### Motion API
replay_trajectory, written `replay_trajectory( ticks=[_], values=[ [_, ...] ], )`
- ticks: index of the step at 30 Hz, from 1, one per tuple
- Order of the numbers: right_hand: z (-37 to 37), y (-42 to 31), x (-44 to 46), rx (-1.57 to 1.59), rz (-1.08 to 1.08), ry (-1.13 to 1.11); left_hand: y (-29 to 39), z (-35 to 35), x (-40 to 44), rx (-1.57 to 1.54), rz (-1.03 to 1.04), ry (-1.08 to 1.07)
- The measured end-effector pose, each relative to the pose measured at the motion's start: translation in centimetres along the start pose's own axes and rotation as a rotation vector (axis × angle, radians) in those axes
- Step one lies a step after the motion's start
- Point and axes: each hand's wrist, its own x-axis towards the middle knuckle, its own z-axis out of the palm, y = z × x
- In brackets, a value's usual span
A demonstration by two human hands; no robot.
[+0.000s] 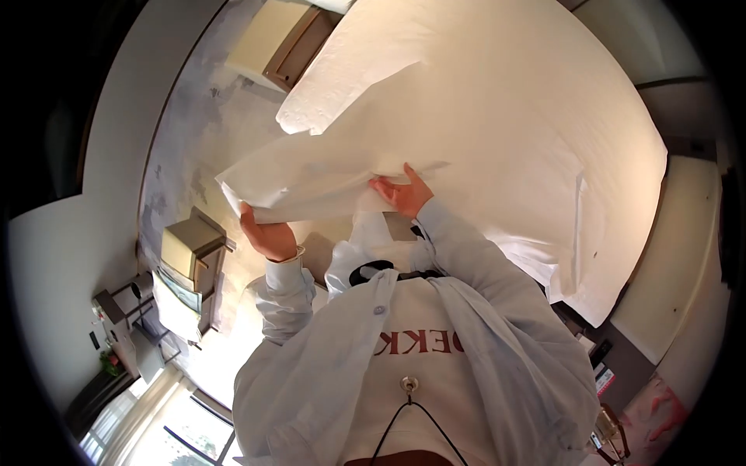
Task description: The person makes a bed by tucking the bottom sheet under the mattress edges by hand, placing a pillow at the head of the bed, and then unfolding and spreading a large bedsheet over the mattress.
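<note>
pale blue button-up shirt (521,357) nearest; thin white cloth sheet (326,167) spread over a white mattress (299,115).
left hand (268,238) grips the sheet's raised corner; right hand (410,194) touches its edge, whether pinching i cannot tell; cream wood-framed armchair (186,245) stands left.

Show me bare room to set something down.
White sheet lies open between the right hand and the crease at image right. Patterned floor is bare between the sheet's lifted corner and the wall. Crowded: from right hand to left hand, sheet between.
</note>
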Motion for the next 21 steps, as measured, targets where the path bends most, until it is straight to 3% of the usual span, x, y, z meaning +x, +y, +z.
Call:
replay_trajectory(
  ticks=[2,6,8,9,13,16,18,20,21],
  values=[
    [-1.3,-0.9,2.5,0.165,-0.416,0.300,0.5,-1.7,2.1,-0.104,-0.058,0.068],
    [-0.2,-2.5,3.7,0.061,-0.538,0.375,2.0,-5.5,6.2,-0.131,-0.124,0.024],
    [-1.4,-3.8,5.5,-0.003,-0.565,0.732,2.8,-7.2,7.9,-0.066,-0.100,-0.182],
    [0.5,-3.0,7.1,-0.007,-0.646,0.929,3.6,-7.4,8.5,-0.066,-0.103,-0.172],
    [3.7,-1.2,11.9,0.011,-0.542,0.919,7.9,-5.5,10.7,-0.015,-0.018,-0.240],
    [0.1,-2.7,15.6,-0.564,-0.327,0.873,8.8,-7.3,11.4,-0.133,-0.070,-0.174],
    [-0.9,-5.6,17.9,-0.450,0.161,0.635,9.0,-7.9,11.9,-0.201,-0.125,-0.162],
    [0.7,-6.0,21.0,-0.502,0.080,0.742,9.4,-7.7,12.4,-0.165,-0.050,-0.119],
    [1.4,-5.4,22.4,-0.513,-0.008,0.841,9.5,-8.9,12.7,-0.213,-0.124,-0.143]
  ],
)
